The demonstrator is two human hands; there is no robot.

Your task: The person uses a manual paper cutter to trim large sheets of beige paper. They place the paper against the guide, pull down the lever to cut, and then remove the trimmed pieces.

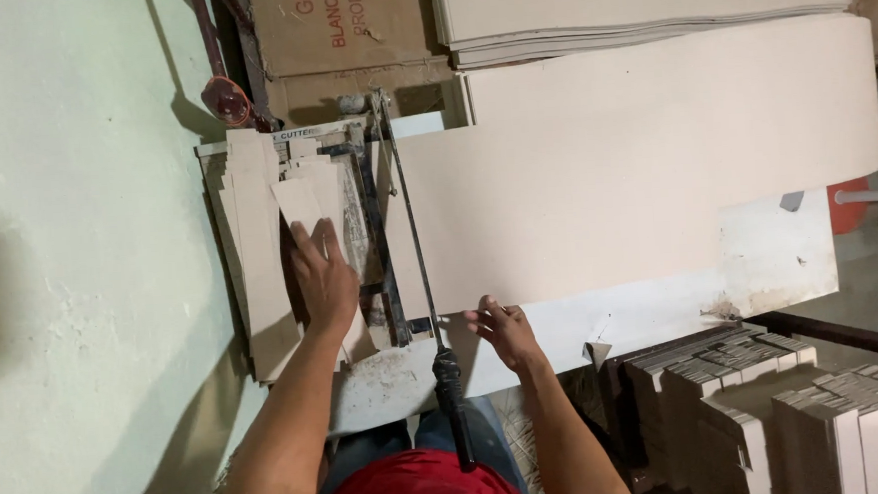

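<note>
1. The left hand (322, 278) lay flat, fingers spread, pressing on a cut cardboard strip (302, 206) atop a pile of strips (260, 276).
2. The right hand (503, 329) rested with loose, parted fingers on the near edge of a large cardboard sheet (605, 168), clamped on nothing.
3. Between the hands stood a lever cutter (384, 250), its long blade arm (414, 238) lowered, its black handle (454, 402) untouched.
4. The strip seemed just cut; clearing it and feeding the sheet forward on the white surface (643, 316) likely came next.

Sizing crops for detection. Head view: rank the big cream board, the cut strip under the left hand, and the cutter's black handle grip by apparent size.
1. Big cream board
2. Cut strip under the left hand
3. Black handle grip, nearer the camera, so it may look enlarged
</note>
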